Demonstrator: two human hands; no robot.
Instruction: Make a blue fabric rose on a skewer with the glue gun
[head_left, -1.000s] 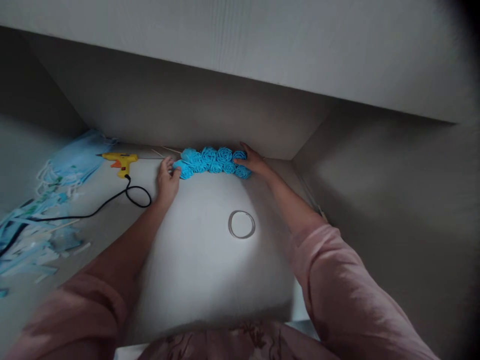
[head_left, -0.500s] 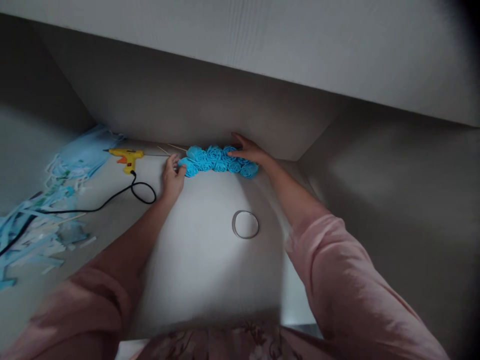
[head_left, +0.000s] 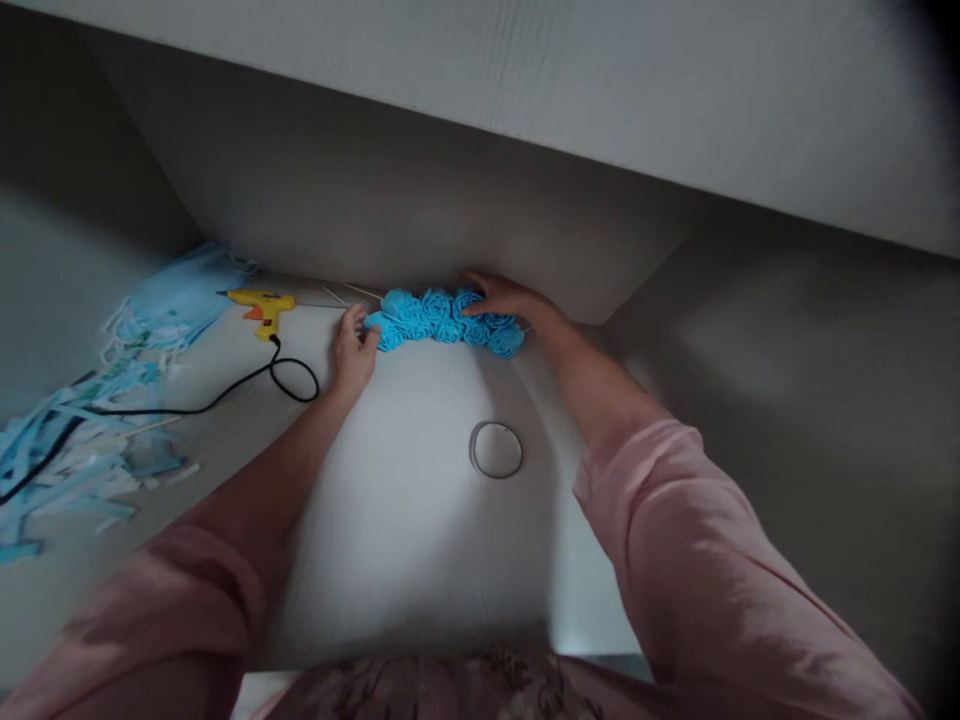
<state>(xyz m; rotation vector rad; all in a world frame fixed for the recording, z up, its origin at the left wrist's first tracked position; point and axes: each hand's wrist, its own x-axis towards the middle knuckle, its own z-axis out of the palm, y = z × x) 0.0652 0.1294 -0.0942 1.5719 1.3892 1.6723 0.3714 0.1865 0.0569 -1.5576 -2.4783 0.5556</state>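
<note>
Blue rose-shaped flowers [head_left: 435,318] lie bunched in two rows against the back of the white surface. My left hand [head_left: 354,355] is at their left end, its thumb against the outermost flower and its fingers apart. Over the right end of the bunch rests my right hand [head_left: 504,296], with fingers stretched out and touching the flowers' tops. Thin sticks [head_left: 363,291] poke out behind the left end. A thin ring [head_left: 497,450] lies flat on the surface, apart from both hands.
To the left lies a yellow glue gun [head_left: 264,308], its black cord [head_left: 202,410] looping across the surface. Blue face masks [head_left: 180,300] are piled at the back left, with cut blue and white strips [head_left: 82,450] in front. Grey walls enclose the back and sides.
The whole view has shifted slightly, so things appear a little further right. Both hands keep almost the same places at the flowers.
</note>
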